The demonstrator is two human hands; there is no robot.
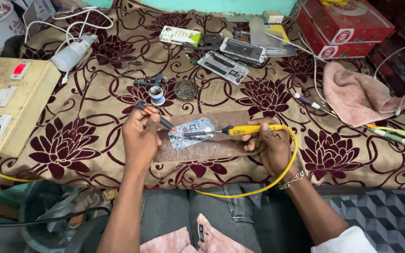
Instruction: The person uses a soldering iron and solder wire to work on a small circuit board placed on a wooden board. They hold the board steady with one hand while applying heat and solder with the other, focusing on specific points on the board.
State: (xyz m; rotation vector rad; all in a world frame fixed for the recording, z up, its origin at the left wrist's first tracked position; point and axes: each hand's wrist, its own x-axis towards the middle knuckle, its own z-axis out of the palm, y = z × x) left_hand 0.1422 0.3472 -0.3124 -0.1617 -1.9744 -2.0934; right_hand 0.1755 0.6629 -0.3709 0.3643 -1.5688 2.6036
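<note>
The left hand [140, 138] pinches a slim dark tool with an orange collar [158, 118], fingers curled tight; its tip is too small to make out. The right hand [270, 146] wraps closed around a yellow-handled soldering iron [240, 130], its cord looping toward the lap. Both tips meet on a small silvery circuit board [191, 132] lying on a brown board [221, 145] at the near edge of the maroon flower-patterned cloth [94, 93].

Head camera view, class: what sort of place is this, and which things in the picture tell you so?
Probably a small electronics repair bench. The right hand holds a yellow soldering iron to a circuit board, the left hand holds a small tool, and opened phones lie behind.
</note>
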